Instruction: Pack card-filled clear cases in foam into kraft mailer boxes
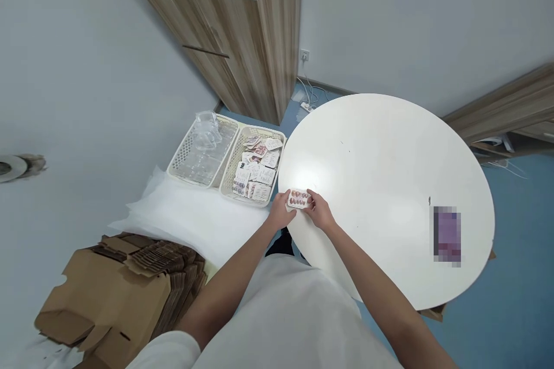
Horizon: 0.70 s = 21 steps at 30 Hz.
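Brown cardboard, cut and creased, lies in a stack of flat boxes (pixel 121 294) at the far left, well apart from the fingers and nearer to the person's body. To the right of it, white thin sheets (pixel 186 213) are spread, and they reach close to the left forearm. Beyond these sheets, to the left of the fingers and farther from the body, is a cream basket (pixel 190 181) with clear plastic pieces (pixel 208 138) inside. Behind it, far past the fingers, stands a wood-grain cabinet (pixel 242 52). Just beside the left fingers is a second basket (pixel 244 200), which contains many small printed cards (pixel 259 170).

The left hand (pixel 280 211) has its fingers closed on the left edge of a white card (pixel 298 198). This card is between the two hands, over the near left border of the table, and shows two rows of pinkish, nail-like ovals. The right hand (pixel 319 211) grips its right edge with bent fingers. Whether the card touches the tabletop, one cannot tell.

The round white table (pixel 389 155) extends to the right of the fingers. Well apart on that side lies a purple object (pixel 449 233), hidden by pixel blur.
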Each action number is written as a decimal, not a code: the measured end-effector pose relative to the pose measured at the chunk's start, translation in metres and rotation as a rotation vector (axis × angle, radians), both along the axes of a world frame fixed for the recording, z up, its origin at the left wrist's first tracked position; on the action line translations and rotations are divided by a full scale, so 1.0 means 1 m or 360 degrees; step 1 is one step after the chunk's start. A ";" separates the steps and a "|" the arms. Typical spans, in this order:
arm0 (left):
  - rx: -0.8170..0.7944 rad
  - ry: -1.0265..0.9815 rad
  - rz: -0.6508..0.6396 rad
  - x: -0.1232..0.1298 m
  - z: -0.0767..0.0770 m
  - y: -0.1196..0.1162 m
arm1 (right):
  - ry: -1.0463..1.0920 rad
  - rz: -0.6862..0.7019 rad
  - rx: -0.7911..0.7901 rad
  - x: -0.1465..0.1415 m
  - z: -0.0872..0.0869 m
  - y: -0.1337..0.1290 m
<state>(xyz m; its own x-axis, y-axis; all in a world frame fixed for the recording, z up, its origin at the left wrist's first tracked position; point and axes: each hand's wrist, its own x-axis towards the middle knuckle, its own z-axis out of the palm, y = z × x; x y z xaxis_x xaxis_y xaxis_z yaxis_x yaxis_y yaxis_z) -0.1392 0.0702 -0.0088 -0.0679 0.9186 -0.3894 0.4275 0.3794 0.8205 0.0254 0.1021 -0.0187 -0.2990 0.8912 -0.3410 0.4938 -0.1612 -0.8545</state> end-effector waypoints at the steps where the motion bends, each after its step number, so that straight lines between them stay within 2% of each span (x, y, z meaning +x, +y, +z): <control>1: 0.0005 0.0033 -0.0007 -0.001 -0.002 0.003 | -0.0036 -0.0001 -0.0014 -0.005 -0.002 0.001; 7: -0.0052 0.0287 -0.0236 -0.004 -0.007 0.012 | -0.0333 -0.0057 -0.0056 -0.023 -0.006 0.003; 10: -0.0060 0.0302 -0.0315 -0.006 -0.007 0.010 | -0.0401 -0.0100 -0.0066 -0.027 -0.005 0.001; 17: -0.0077 0.0161 -0.0203 -0.003 -0.005 -0.005 | -0.0116 -0.0500 -0.0230 -0.037 -0.003 -0.022; 21: -0.0032 0.0137 -0.0210 0.000 -0.006 -0.001 | 0.0004 -0.0639 -0.0292 -0.044 -0.003 -0.022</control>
